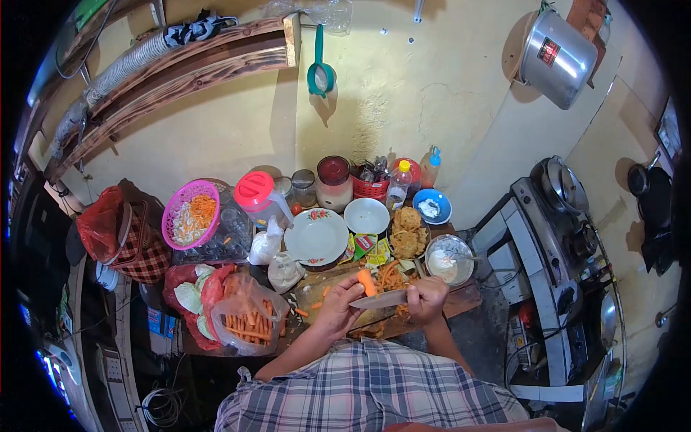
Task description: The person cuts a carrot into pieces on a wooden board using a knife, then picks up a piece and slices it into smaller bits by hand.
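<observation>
My left hand (340,305) holds an orange carrot piece (368,282), its upper end sticking up from the fingers. My right hand (427,297) is wrapped round the handle of a knife (379,299), whose broad blade points left, just below the carrot. Beneath both hands is a wooden board (314,288) with orange carrot pieces and peelings (391,275) on it. To the left, a clear plastic bag (248,315) holds several carrots, beside a red bag with cabbage (190,297).
Behind the board are a floral plate (316,237), a white bowl (366,217), fried food (409,235) and a metal bowl of white powder (439,265). A pink basket (175,232) holds shredded vegetables at the left. A stove (551,209) stands at the right.
</observation>
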### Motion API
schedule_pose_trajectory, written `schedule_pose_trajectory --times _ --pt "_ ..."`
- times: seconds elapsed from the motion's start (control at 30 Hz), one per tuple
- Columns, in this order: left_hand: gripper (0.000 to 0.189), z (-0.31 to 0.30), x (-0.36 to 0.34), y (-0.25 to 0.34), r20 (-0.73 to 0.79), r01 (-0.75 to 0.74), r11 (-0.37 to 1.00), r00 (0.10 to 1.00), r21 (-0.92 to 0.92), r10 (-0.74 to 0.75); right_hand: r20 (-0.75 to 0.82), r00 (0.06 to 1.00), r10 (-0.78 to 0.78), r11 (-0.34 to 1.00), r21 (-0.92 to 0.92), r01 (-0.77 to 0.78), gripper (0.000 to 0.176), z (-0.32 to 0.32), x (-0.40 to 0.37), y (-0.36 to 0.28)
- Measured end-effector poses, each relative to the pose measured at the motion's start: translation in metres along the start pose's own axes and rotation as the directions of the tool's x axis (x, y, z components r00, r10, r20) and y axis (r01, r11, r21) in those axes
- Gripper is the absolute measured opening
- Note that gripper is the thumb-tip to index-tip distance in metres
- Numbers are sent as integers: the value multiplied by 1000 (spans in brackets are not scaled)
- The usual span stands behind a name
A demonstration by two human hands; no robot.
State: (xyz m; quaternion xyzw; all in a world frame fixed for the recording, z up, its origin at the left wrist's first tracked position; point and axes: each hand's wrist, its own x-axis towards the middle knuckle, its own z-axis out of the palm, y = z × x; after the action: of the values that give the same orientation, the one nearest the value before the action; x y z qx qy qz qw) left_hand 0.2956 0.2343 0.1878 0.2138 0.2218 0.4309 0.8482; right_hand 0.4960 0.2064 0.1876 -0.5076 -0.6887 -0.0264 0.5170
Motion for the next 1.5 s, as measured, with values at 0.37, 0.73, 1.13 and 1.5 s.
schedule_pose_trajectory --times 0.37,0.73,1.13,1.5 --pt "25 -1 -1 -1 -31 42 999 999 -25 -43 -16 1000 3 1000 28 -2 31 1 2 -5" --pt "24 0 -2 -6 15 36 999 999 -18 -36 -41 999 -20 1000 19 21 29 2 3 -10" --pt "27 -4 -2 -14 37 70 998 997 -7 -70 -52 995 83 996 37 -81 27 -1 4 -2" --pt "27 -11 1 -15 39 55 998 998 6 -56 39 998 47 999 25 -48 27 -1 4 -12"
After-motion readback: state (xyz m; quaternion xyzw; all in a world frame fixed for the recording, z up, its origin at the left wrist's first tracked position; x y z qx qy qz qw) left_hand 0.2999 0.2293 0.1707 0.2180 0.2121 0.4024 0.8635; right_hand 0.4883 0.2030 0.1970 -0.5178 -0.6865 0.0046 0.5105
